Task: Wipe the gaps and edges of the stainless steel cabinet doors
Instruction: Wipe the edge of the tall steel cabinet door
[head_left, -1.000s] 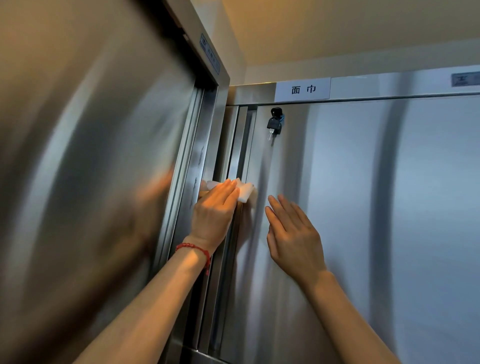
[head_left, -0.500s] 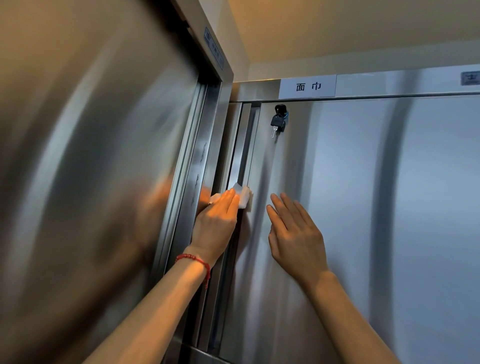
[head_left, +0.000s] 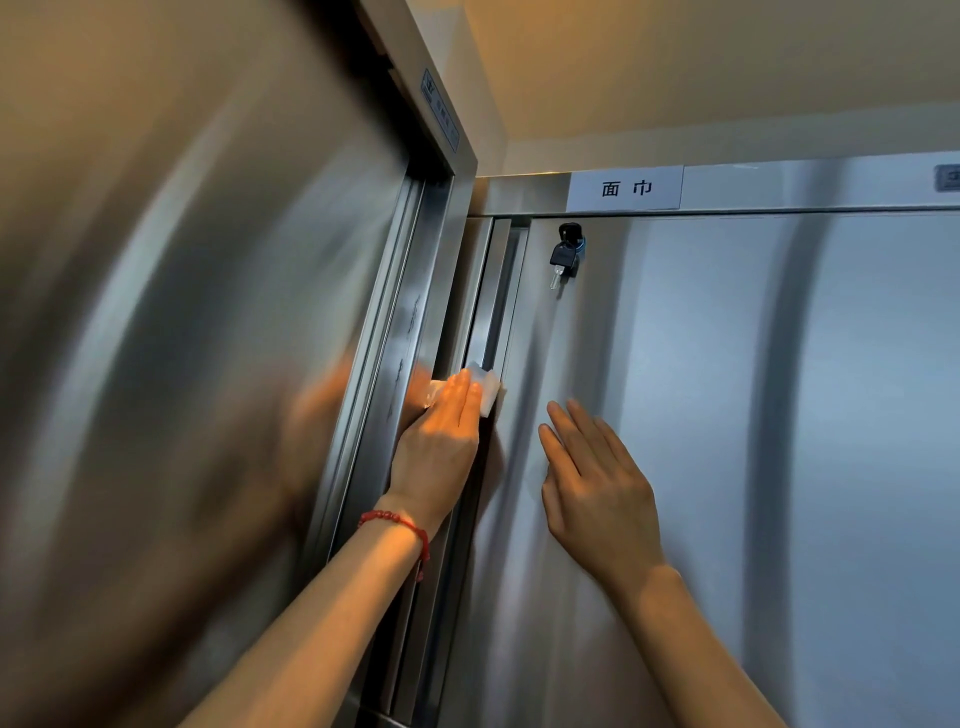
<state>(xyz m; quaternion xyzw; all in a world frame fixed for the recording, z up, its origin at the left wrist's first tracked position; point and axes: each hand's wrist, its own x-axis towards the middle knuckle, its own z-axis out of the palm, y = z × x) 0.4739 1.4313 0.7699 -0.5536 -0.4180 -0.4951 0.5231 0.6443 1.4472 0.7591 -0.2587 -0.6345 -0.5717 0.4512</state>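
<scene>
Stainless steel on both sides of a corner: left cabinet door (head_left: 182, 364) blurred and warm-lit, right cabinet door (head_left: 727, 441) cooler and sharper. Between them, a recessed vertical channel (head_left: 496, 296) along the right door's left edge. Left hand (head_left: 439, 447), fingers straight and together, pressing a white wipe (head_left: 485, 387) flat against that channel, about mid-height in view. Red beaded bracelet (head_left: 397, 522) at the left wrist. Right hand (head_left: 597, 483) open, fingers extended, lying flat on the right door just beside the channel, holding nothing. Black-headed key (head_left: 563, 257) hanging in the lock near the door's top. White label (head_left: 626, 188) with two characters on the frame above.
</scene>
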